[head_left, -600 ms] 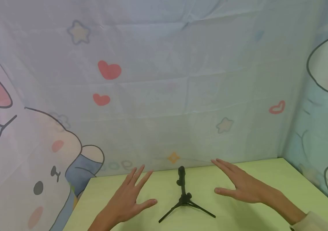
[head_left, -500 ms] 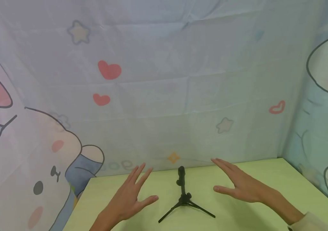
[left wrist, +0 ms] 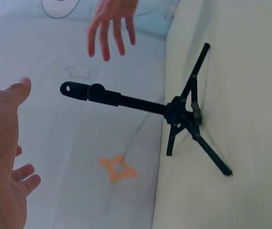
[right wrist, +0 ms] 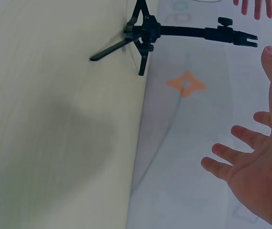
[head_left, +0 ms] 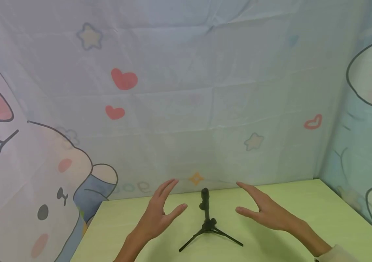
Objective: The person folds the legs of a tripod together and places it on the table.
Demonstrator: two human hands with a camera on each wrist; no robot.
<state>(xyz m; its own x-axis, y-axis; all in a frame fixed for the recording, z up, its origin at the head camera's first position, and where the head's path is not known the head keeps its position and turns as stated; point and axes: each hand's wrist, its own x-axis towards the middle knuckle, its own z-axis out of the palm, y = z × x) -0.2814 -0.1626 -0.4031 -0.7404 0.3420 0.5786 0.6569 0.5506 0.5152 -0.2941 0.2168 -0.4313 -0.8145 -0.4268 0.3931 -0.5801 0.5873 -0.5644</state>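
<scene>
A small black tripod stand [head_left: 208,223] stands upright on the pale yellow-green table [head_left: 277,203], its legs spread. A short post with a side knob [left wrist: 96,92] and a slotted tip [right wrist: 246,39] rises from the legs. To the left of the stand my left hand [head_left: 156,216] is held in the air, thumb apart from the fingers, holding nothing. My right hand [head_left: 269,211] hovers on the other side, fingers extended and thumb spread, also holding nothing. Both palms face the stand with a gap on each side.
A cloth backdrop [head_left: 172,109] printed with hearts, stars and a rabbit hangs behind the table and along the right side. The table's back edge [head_left: 287,182] meets this cloth. A hand's shadow [right wrist: 69,143] falls on the tabletop.
My left hand has moved right and up toward the stand, its fingers closer together. My right hand has shifted slightly left. The stand has stayed in place.
</scene>
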